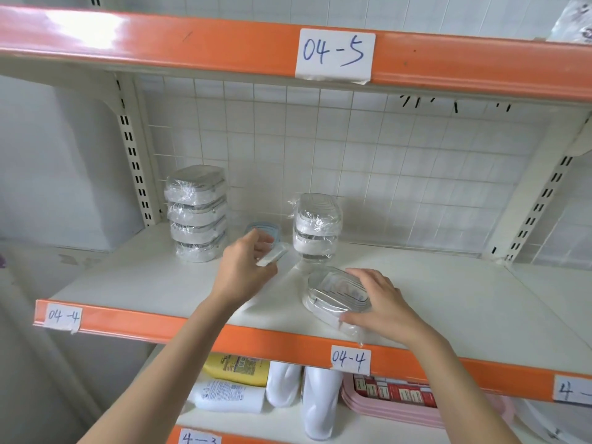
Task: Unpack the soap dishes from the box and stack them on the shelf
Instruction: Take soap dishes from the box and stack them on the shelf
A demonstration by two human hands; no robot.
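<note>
Two stacks of wrapped soap dishes sit on the shelf [448,302] marked 04-4. Left of the label 04-4 [349,359] and far back, the tall stack [197,214] holds four. Right of it, the left hand [245,267] pinches a small wrapped piece [272,255], fingers curled. Behind, the short stack [315,227] holds two. Just above the label, the right hand [381,304] lies spread on a single soap dish [336,299], loosely gripping. Stacking step, likely; next needs lifting that dish squarely onto the short stack. Box not in view.
</note>
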